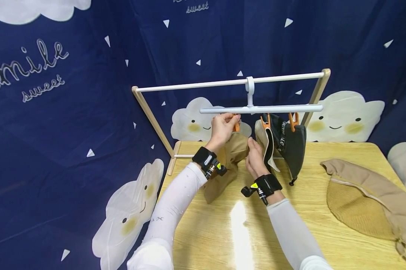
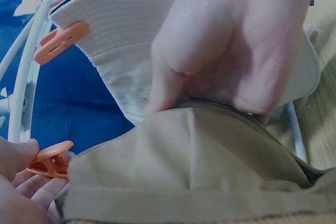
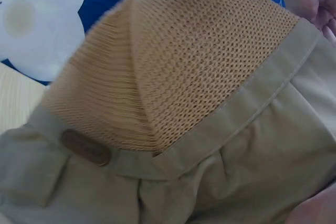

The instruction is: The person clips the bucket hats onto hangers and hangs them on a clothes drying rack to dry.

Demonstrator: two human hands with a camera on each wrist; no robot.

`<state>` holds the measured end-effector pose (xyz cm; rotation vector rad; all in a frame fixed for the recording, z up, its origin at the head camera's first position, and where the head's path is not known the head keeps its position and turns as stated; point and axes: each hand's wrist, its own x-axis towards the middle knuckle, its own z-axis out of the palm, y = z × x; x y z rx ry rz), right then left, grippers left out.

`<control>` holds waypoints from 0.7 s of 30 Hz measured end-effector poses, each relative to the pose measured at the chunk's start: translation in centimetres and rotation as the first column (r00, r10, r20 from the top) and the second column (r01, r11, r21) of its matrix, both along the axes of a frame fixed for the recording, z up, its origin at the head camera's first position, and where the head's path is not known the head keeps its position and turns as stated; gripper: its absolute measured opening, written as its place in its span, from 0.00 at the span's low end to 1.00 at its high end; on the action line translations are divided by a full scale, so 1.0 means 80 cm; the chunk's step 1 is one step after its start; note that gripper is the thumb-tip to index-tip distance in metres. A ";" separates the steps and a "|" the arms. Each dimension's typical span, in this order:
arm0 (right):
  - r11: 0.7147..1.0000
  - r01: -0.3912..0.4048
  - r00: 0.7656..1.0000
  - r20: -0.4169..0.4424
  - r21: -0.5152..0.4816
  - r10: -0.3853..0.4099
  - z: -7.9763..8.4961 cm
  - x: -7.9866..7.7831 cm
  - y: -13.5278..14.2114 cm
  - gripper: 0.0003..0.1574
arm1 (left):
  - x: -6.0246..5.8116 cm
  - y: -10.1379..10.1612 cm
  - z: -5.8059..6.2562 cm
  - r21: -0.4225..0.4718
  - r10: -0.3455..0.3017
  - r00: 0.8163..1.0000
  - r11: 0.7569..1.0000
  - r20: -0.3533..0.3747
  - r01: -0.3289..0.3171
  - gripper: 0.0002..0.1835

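My left hand is just under the left half of a white hanger bar. Between its thumb and fingers it pinches an orange clip, which sits at the edge of a tan hat. My right hand grips the same hat by its brim, thumb on one side of the cloth. The right wrist view shows the hat's mesh crown and a small brown label on its band. To the right, a cream hat and a dark hat hang from orange clips.
A wooden stand with a white rail carries the hanger by its hook. Another tan hat with a mesh crown lies on the wooden table at the right. A dark blue curtain surrounds the back and left.
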<state>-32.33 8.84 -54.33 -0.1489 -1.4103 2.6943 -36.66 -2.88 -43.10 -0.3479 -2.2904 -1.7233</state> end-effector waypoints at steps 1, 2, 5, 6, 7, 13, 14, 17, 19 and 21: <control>1.000 -0.005 1.000 -0.010 0.012 0.005 0.002 -0.001 0.001 0.20 | 0.001 0.000 0.000 0.003 -0.003 1.000 1.000 0.002 0.003 0.09; 1.000 -0.006 1.000 -0.018 0.016 0.006 0.003 -0.002 0.002 0.21 | 0.001 0.000 0.001 0.002 -0.004 1.000 1.000 0.004 0.004 0.09; 1.000 -0.005 0.999 -0.034 0.020 0.006 0.010 -0.005 0.004 0.20 | 0.003 0.000 0.002 -0.006 -0.013 1.000 1.000 0.003 0.013 0.10; 1.000 -0.004 0.999 -0.034 0.022 0.004 0.012 -0.006 0.006 0.20 | 0.003 0.000 0.002 -0.009 -0.016 1.000 1.000 0.001 0.016 0.10; 1.000 -0.004 0.999 -0.037 0.019 0.005 0.014 -0.008 0.007 0.20 | 0.004 -0.001 0.003 -0.020 -0.017 1.000 1.000 -0.003 0.017 0.11; 0.999 0.002 1.000 -0.012 0.033 -0.001 0.026 -0.017 0.013 0.17 | 0.005 -0.003 0.004 -0.061 -0.030 0.999 0.998 -0.019 0.029 0.16; 0.999 0.002 1.000 -0.004 0.037 -0.002 0.027 -0.018 0.015 0.17 | 0.006 -0.003 0.005 -0.062 -0.033 0.999 0.998 -0.020 0.032 0.16; 0.997 0.000 1.000 0.026 0.083 -0.002 0.033 -0.022 0.018 0.21 | 0.006 -0.002 0.004 -0.067 -0.027 0.999 0.997 -0.022 0.026 0.15; 0.993 0.002 0.999 0.050 0.120 -0.008 0.037 -0.024 0.022 0.26 | 0.007 -0.002 0.003 -0.064 -0.021 1.000 0.998 -0.022 0.020 0.14; 0.986 -0.002 0.997 0.079 0.165 -0.011 0.041 -0.026 0.025 0.30 | 0.009 -0.001 0.000 -0.069 -0.015 0.999 0.998 -0.035 0.013 0.14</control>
